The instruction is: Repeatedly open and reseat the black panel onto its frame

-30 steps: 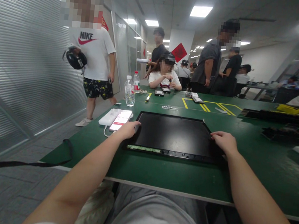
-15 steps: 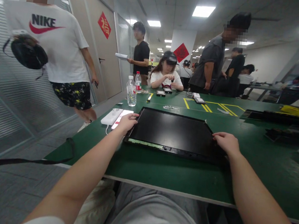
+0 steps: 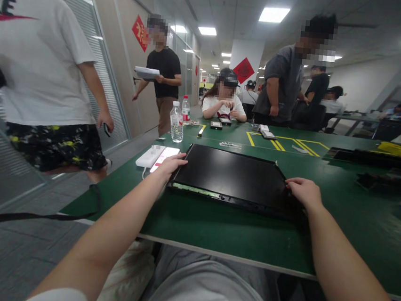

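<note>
A flat black display panel [image 3: 233, 175] lies in front of me on the green table [image 3: 234, 239]. Along its near edge runs a thin green circuit strip [image 3: 196, 190]. My left hand [image 3: 172, 164] grips the panel's left edge, fingertips over the rim. At the right edge, my right hand [image 3: 303, 191] pinches the frame between thumb and fingers. The undersides of both grips are hidden. Just beyond my left hand are a white power bank [image 3: 149, 157] with a cable and a phone [image 3: 162, 156] with a lit screen.
Two plastic bottles, one clear [image 3: 176, 124] and one red-capped [image 3: 186, 109], stand at the table's left side. Dark panel parts [image 3: 363, 159] are stacked at the right. A seated co-worker [image 3: 225, 98] handles small devices opposite. Several people stand or walk nearby.
Both hands stay on the panel's edges; its near edge looks slightly raised. At the left, the person in the white shirt has come nearer, and the person with papers has moved left.
</note>
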`<state>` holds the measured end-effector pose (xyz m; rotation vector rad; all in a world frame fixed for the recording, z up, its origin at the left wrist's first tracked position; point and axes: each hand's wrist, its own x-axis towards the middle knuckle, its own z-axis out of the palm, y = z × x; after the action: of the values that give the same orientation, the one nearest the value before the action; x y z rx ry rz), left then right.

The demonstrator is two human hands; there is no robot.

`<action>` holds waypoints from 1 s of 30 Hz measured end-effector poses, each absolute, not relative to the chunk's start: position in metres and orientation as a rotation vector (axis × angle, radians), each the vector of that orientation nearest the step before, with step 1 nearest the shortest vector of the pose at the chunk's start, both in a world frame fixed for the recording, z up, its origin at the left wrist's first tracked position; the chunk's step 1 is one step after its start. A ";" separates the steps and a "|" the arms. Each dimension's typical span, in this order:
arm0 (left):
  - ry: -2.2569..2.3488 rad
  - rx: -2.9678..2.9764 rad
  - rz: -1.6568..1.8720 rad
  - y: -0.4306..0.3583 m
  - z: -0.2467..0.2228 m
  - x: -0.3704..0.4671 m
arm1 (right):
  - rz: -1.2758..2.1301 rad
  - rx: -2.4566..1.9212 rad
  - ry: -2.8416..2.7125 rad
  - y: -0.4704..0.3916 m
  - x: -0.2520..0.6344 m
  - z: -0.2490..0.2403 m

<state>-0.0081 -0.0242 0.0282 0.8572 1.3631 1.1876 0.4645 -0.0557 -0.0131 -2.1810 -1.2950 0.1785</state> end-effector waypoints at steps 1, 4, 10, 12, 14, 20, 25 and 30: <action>1.332 0.839 1.188 -0.025 0.029 -0.008 | 0.173 -2.177 -1.300 -0.056 0.465 -0.013; 1.250 0.799 1.178 -0.026 0.029 -0.008 | 0.135 -2.163 -1.328 -0.055 0.465 -0.014; 1.162 0.818 1.134 -0.019 0.020 -0.014 | 0.135 -2.144 -1.330 -0.055 0.466 -0.016; 1.132 0.825 1.127 -0.016 0.016 -0.017 | 0.136 -2.144 -1.331 -0.055 0.467 -0.016; 1.102 0.825 1.116 -0.013 0.014 -0.020 | 0.138 -2.147 -1.328 -0.054 0.467 -0.017; 1.042 0.806 1.131 -0.011 0.013 -0.023 | 0.153 -2.114 -1.314 -0.053 0.468 -0.018; 1.021 0.806 1.181 -0.014 0.016 -0.023 | 0.144 -2.139 -1.319 -0.055 0.466 -0.015; 1.025 0.795 1.226 -0.015 0.016 -0.021 | 0.177 -2.145 -1.310 -0.056 0.464 -0.012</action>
<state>-0.0212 -0.0146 0.0161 0.7954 1.0251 1.2261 0.4641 -0.0560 -0.0122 -2.1453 -1.3101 0.1766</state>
